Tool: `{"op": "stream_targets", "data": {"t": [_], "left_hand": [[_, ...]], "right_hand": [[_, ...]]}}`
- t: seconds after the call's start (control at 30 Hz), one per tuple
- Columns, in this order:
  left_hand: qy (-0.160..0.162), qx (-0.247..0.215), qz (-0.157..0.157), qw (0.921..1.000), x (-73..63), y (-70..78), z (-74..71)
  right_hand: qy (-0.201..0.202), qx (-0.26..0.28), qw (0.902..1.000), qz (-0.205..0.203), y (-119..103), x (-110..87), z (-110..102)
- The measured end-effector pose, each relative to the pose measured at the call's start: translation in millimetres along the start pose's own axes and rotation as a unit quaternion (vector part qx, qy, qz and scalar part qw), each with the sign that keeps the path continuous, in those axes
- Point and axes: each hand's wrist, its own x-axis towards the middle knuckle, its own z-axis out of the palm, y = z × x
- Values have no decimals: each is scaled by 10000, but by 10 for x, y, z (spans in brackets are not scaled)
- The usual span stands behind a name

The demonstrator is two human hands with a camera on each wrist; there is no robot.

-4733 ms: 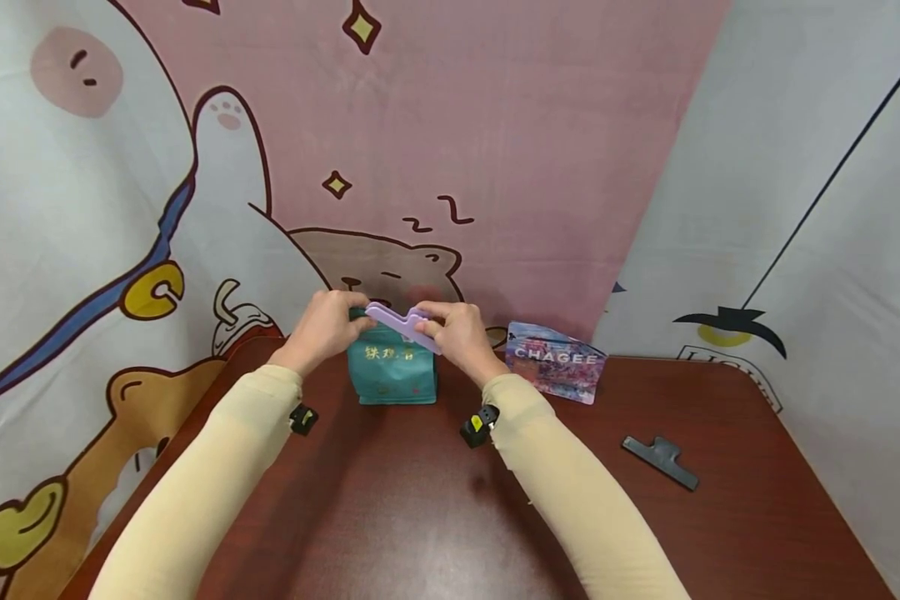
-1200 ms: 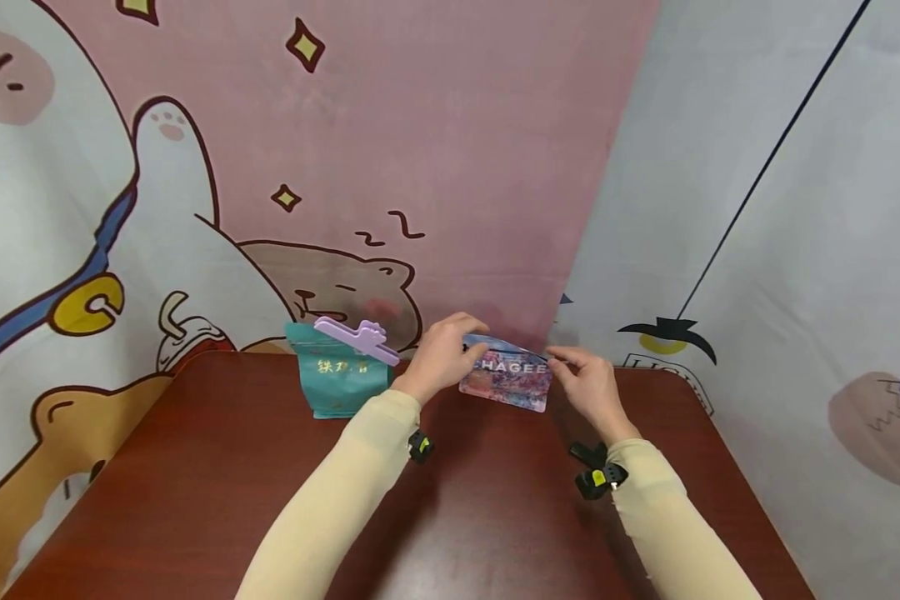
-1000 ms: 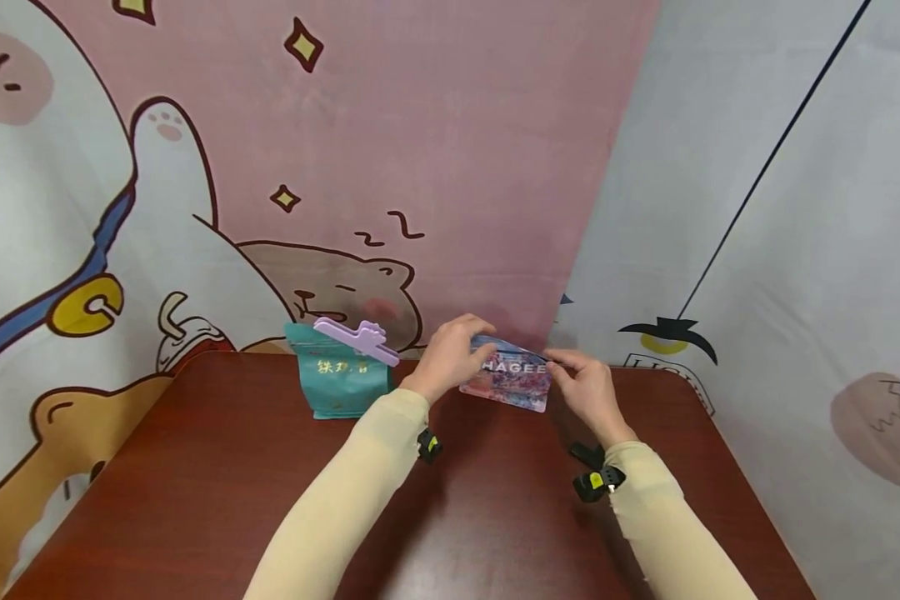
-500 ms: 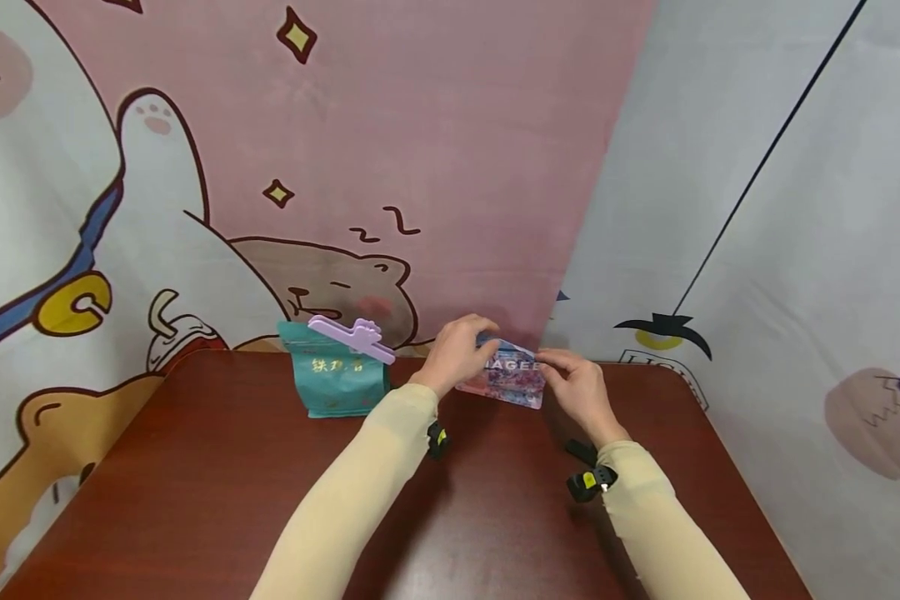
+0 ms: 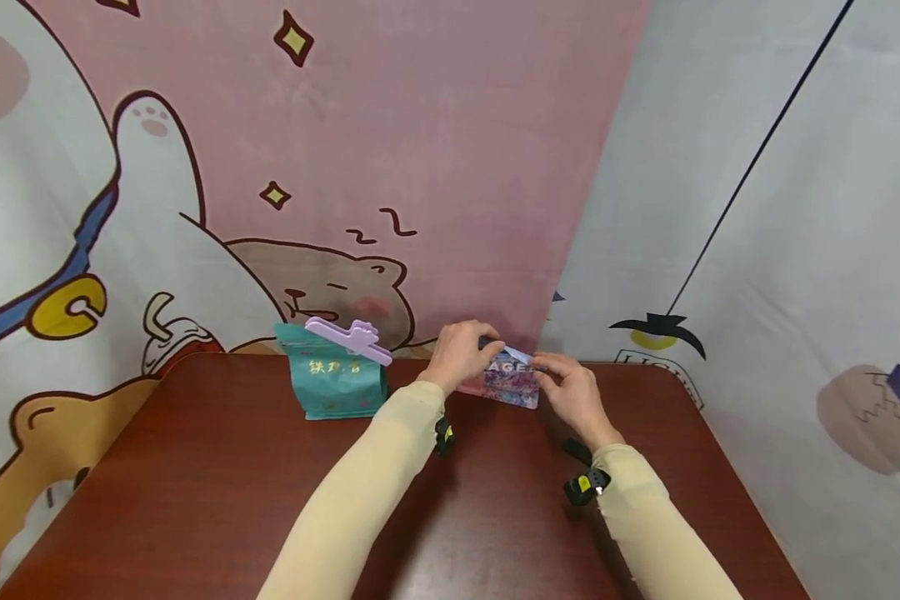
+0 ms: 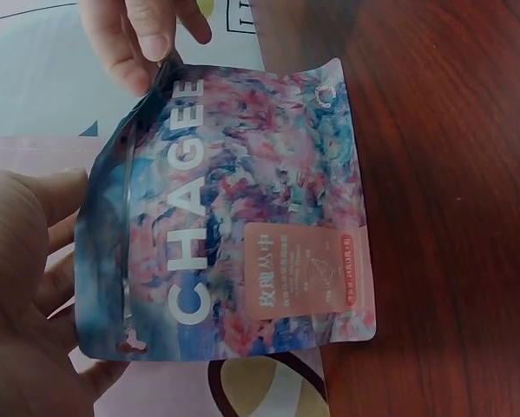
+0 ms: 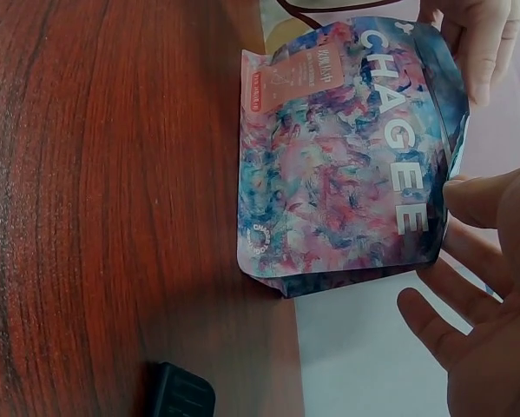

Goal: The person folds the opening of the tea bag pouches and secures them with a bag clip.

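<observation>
A pink-and-blue CHAGEE pouch [image 5: 512,388] stands at the back of the table. My left hand [image 5: 461,354] grips its top edge near the left corner, thumb in front and fingers behind. At the right end of that edge, my right hand [image 5: 573,392] pinches the pouch between thumb and fingers. The pouch's top band leans back between the hands, as the left wrist view shows. Left of them stands a teal pouch [image 5: 336,390] with gold characters, and a purple bag clip [image 5: 351,339] sits slanted across its top.
A black clip [image 5: 576,451] lies on the brown table [image 5: 270,500], mostly hidden by my right wrist; a black piece [image 7: 183,391] shows in the right wrist view. A cartoon-printed cloth [image 5: 457,167] hangs right behind the pouches.
Earlier both hands held the purple clip at the teal pouch; now it sits there alone. Both hands have moved right to the CHAGEE pouch, and the left has slid inward along its top.
</observation>
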Motion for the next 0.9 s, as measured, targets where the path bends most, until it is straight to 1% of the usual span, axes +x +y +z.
{"op": "stream_targets", "data": {"t": [0.23,0.53,0.73,0.9], "left_hand": [[96,348,-98,9993,8,-15,54],[106,460,-222,9986,50,3,98],[198,511,-207,9983,50,5,119],[264,599,-177,9977,41,12,124]], "right_hand": [[26,-14,9999,-132,-4,17,33],[186,1,9998,-77,0,44,36],[275,93,9994,167,18,64,55],[137,19,9983,560,11,80,53]]}}
